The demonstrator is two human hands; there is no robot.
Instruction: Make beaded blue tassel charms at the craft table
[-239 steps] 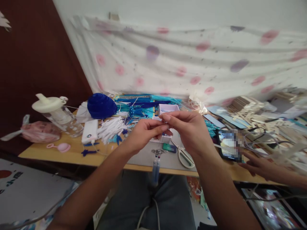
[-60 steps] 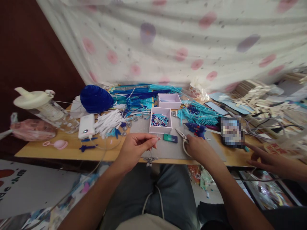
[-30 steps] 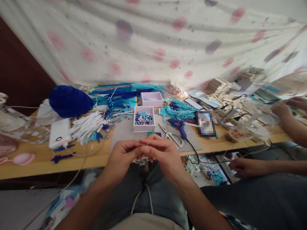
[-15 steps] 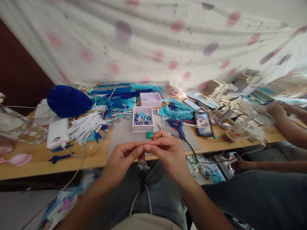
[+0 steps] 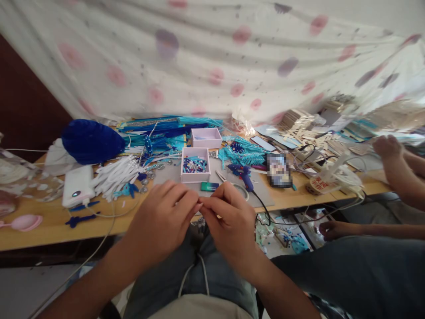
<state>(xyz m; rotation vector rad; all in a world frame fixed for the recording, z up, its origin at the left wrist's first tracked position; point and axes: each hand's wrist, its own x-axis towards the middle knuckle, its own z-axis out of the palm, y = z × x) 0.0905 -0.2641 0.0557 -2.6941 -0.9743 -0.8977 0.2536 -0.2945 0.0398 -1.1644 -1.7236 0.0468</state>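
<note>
My left hand (image 5: 162, 217) and my right hand (image 5: 232, 221) meet fingertip to fingertip over my lap, just in front of the table's edge. Both are closed in a pinch. What sits between the fingertips is too small to make out. Below them a silvery piece (image 5: 199, 224) hangs, mostly covered by the fingers. Just beyond the hands lie a green box (image 5: 209, 186) and a pair of tweezers (image 5: 220, 175). A white box (image 5: 195, 178) holding blue, white and red beads stands behind these.
A blue glue gun (image 5: 245, 176) with a black cord lies right of the beads. Pipe-cleaner bundles in white (image 5: 113, 179) and turquoise (image 5: 245, 151) flank the mat. A power bank (image 5: 78, 186) stands left. Another person's hand (image 5: 387, 146) and legs are at right.
My left hand has turned over, with its back now facing up, and the fingers of both hands have curled in more. The silvery piece shows less. More of the green box is visible.
</note>
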